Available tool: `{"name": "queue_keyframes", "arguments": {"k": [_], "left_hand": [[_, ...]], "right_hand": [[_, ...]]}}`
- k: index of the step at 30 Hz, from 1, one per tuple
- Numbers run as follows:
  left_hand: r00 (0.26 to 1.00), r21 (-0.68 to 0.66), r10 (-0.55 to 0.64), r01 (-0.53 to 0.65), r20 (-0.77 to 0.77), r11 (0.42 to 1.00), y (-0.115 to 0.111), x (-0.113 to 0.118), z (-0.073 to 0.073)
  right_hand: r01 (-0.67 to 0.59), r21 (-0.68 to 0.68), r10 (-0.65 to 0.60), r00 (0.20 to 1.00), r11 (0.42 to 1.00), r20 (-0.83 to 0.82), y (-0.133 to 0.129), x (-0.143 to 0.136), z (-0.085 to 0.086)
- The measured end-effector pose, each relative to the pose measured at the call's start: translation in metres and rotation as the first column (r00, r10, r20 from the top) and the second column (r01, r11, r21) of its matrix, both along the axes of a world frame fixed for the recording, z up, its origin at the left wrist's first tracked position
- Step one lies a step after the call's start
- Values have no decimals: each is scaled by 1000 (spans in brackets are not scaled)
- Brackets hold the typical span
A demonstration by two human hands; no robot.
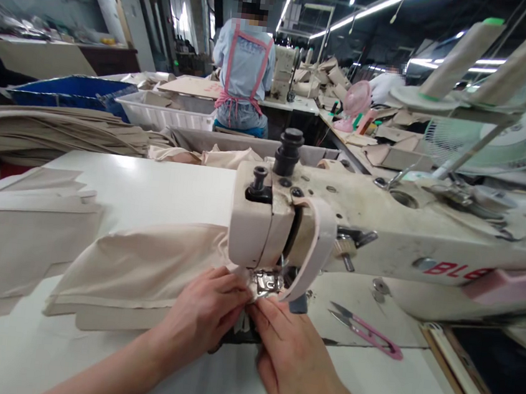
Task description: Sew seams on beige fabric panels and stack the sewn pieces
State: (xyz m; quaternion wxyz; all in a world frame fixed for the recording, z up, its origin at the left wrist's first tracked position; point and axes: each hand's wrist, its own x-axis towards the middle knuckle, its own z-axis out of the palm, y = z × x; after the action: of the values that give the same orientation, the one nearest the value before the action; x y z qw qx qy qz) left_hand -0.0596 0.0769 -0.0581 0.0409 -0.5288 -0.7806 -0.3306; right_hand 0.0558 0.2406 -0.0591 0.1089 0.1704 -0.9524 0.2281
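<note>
A beige fabric piece [143, 266] lies on the white table, its right end running under the head of the sewing machine [255, 221]. My left hand [206, 310] is closed on this fabric just left of the metal presser foot [266, 282]. Close in front of the foot, my right hand [289, 350] rests with its fingers together, the fingertips near those of my left hand. What lies under the right fingers is hidden. The needle cannot be made out.
Pink-handled snips [370, 335] and a metal bobbin [380, 288] lie right of the hands. A phone [499, 363] is at the far right. Stacked fabric pieces [13, 246] are on the left. A person in an apron [246, 63] sits ahead, beside a white basket [168, 112].
</note>
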Motion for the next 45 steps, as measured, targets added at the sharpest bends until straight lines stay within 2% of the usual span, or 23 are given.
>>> {"name": "queue_keyframes", "arguments": {"k": [4,8,11,14,21,24,31,38,45], "left_hand": [[998,81,51,-55,48,995,6,-6,2],[985,57,117,-125,124,990,7,-6,4],[988,19,63,-66,140,998,6,-7,4],[995,40,3,-7,100,999,6,-10,3],[1000,103,2,-5,28,995,8,-11,-5],[1000,141,15,-17,17,990,8,-12,-7],[996,59,-11,6,93,998,9,-13,-1],[991,144,125,-131,52,981,13,-10,-16],[956,142,277,-288,96,947,22,-20,-6]], "right_hand": [[38,-18,-37,999,999,32,0,-4,-3],[46,-45,-46,999,998,7,1,-3,-4],[39,-61,-39,999,997,-3,3,-1,-6],[29,-82,-30,999,996,-12,4,-1,-9],[8,-113,-8,1000,994,2,5,-5,-10],[40,-132,-37,999,990,27,5,-5,-8],[91,-88,-90,996,992,21,7,-4,-5],[96,6,-95,994,995,-47,9,-9,0],[144,-42,-148,983,989,-106,9,-8,-4]]}}
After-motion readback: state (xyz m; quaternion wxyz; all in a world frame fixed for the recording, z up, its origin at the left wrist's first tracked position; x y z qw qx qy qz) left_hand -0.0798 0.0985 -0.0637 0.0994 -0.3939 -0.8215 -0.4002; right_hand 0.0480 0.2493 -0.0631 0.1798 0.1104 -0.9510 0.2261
